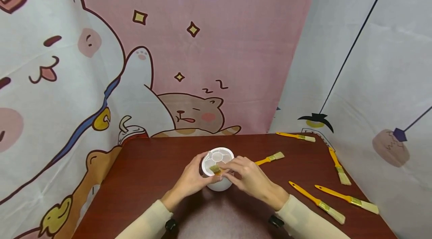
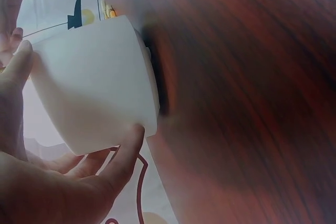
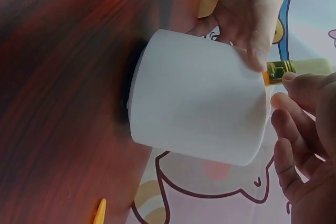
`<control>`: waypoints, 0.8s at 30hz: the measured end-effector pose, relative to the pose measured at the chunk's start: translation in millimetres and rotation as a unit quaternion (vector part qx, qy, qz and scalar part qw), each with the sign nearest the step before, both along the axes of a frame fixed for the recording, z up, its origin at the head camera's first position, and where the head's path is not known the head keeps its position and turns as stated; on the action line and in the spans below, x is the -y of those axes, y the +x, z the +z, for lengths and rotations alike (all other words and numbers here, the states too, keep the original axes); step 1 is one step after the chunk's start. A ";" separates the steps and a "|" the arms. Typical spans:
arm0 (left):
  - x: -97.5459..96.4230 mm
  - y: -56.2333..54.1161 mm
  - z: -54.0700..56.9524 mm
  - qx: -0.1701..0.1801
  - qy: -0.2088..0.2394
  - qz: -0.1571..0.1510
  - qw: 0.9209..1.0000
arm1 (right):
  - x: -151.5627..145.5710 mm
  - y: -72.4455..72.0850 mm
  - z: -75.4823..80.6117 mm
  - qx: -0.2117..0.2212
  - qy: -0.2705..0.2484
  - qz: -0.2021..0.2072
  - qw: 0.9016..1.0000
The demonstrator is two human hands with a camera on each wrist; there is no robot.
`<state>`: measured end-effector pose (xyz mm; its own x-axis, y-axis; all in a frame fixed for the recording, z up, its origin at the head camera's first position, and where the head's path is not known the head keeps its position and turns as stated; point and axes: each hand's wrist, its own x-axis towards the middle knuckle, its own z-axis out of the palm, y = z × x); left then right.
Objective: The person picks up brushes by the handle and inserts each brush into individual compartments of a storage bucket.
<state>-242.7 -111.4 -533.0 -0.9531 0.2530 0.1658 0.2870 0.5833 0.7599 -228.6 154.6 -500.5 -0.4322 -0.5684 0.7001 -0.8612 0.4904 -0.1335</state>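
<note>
A white round holder (image 1: 218,185) with a divided top stands on the table in front of me, over a dark base seen in the right wrist view. My left hand (image 1: 193,176) grips its left side, thumb near the front rim and fingers around the wall. A paintbrush (image 3: 279,72) points bristles up at the holder's rim, its yellow handle mostly hidden behind the wall. My right hand (image 1: 249,177) pinches this brush at the metal band between thumb and finger. In the left wrist view, the holder's white wall (image 2: 94,87) fills the middle.
Several more yellow-handled paintbrushes lie on the dark red wooden table (image 1: 148,171): one brush (image 1: 270,158) just behind my right hand, another brush (image 1: 297,136) at the far edge, others (image 1: 317,200) to the right. Printed cloth (image 1: 249,63) hangs behind the table.
</note>
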 end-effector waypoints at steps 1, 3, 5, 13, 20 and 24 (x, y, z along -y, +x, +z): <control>0.2 0.2 0.1 0.001 -0.001 0.002 1.000 | -1.6 1.1 0.0 0.001 -0.004 -0.001 1.000; 0.6 0.3 0.1 0.002 -0.003 0.004 1.000 | -5.4 3.6 0.2 0.004 -0.010 -0.005 1.000; 1.0 0.2 -0.2 0.003 0.000 0.006 1.000 | -10.1 6.1 0.2 0.010 -0.013 -0.011 1.000; 1.6 0.6 -2.2 0.021 0.018 0.010 1.000 | -33.4 17.3 -2.0 0.038 -0.020 -0.049 0.998; 0.9 4.7 -1.1 0.030 0.031 0.019 0.999 | -55.1 25.2 -6.2 0.032 -0.033 -0.090 0.995; -1.9 8.7 -0.5 0.026 0.033 0.028 0.999 | -67.5 29.0 -7.9 0.031 -0.034 -0.119 0.992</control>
<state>-234.0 -109.5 -533.5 -0.9732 0.1901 0.1293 0.2142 0.5455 0.8103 -199.6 222.1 -508.4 -0.5918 -0.3977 0.7012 -0.7109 0.6675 -0.2214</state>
